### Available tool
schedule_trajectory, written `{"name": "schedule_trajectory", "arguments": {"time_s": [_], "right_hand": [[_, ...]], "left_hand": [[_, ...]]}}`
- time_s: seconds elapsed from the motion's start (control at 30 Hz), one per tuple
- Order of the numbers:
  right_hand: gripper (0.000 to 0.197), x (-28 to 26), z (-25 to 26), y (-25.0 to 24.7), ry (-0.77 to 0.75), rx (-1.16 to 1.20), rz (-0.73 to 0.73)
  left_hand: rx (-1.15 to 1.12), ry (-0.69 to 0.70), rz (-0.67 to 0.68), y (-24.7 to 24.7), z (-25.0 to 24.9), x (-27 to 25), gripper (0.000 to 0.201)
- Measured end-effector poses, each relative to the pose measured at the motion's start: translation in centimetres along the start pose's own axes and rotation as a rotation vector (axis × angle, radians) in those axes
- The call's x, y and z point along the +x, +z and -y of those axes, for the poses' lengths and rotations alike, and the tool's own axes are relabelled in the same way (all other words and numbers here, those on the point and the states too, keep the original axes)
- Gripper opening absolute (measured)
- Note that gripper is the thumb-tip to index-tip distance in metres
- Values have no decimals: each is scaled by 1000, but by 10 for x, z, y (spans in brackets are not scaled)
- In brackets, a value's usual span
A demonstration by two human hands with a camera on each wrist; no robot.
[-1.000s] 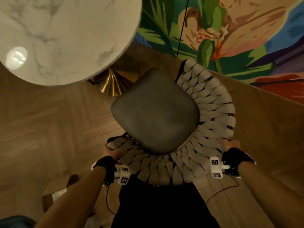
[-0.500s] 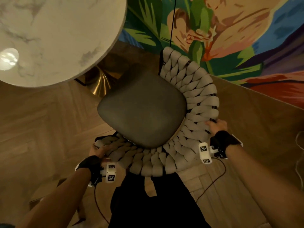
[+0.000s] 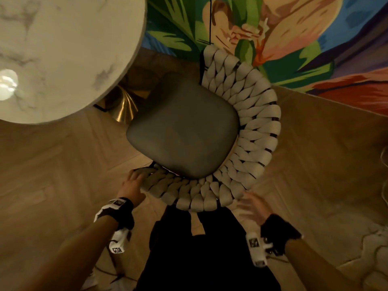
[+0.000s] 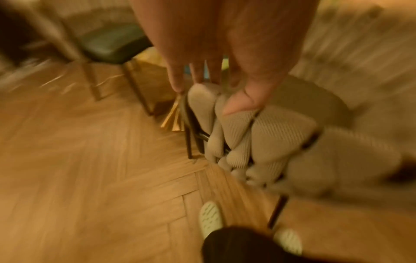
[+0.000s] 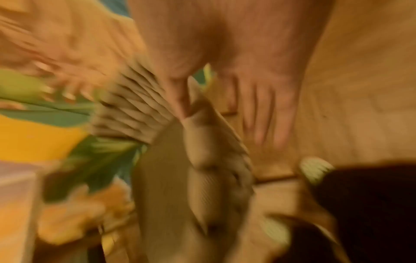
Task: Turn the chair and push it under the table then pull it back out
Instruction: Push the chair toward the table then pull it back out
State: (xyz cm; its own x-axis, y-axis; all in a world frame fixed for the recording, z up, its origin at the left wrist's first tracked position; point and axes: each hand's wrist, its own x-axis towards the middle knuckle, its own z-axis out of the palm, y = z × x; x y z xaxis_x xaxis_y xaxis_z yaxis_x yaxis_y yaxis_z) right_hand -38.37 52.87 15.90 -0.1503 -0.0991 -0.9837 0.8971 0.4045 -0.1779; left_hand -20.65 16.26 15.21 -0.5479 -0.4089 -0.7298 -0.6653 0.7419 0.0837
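Standing on the herringbone wood floor (image 3: pixel 52 175), the chair (image 3: pixel 182 133) sat just right of the round marble table (image 3: pixel 63 49), its dark seat cushion pointing toward the table's brass base (image 3: pixel 123 106) and its woven cream backrest (image 3: pixel 258 131) curving round the right and near sides. The seat's far left corner lay close beside the tabletop's edge, not under it. The left hand (image 3: pixel 132 185) rested on the near left end of the backrest, fingers straight, the thumb (image 4: pixel 238 105) pressing on the weave. The right hand (image 3: pixel 254 206) was blurred, fingers spread and loose, just beside the backrest's near right rim, holding nothing. A bright floral mural (image 3: pixel 273 38) filled the far wall. A second chair (image 4: pixel 108 44) stood off to the left.
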Motion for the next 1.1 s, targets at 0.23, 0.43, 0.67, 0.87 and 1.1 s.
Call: {"name": "schedule_trajectory", "arguments": {"time_s": [0.23, 0.43, 0.67, 0.87, 1.1], "right_hand": [[43, 22, -15, 47, 74, 138, 45], [22, 15, 21, 68, -37, 152, -253], [58, 1, 69, 114, -445, 235, -604], [65, 14, 66, 209, -688, -1109, -342], [53, 51, 103, 217, -632, -1582, -155]], "left_hand": [[329, 192, 228, -5, -5, 45, 70], [261, 472, 127, -27, -6, 69, 62], [-25, 452, 198, -97, -15, 109, 50], [-278, 163, 110, -143, 49, 116, 18], [-783, -294, 184, -75, 178, 77, 28]]}}
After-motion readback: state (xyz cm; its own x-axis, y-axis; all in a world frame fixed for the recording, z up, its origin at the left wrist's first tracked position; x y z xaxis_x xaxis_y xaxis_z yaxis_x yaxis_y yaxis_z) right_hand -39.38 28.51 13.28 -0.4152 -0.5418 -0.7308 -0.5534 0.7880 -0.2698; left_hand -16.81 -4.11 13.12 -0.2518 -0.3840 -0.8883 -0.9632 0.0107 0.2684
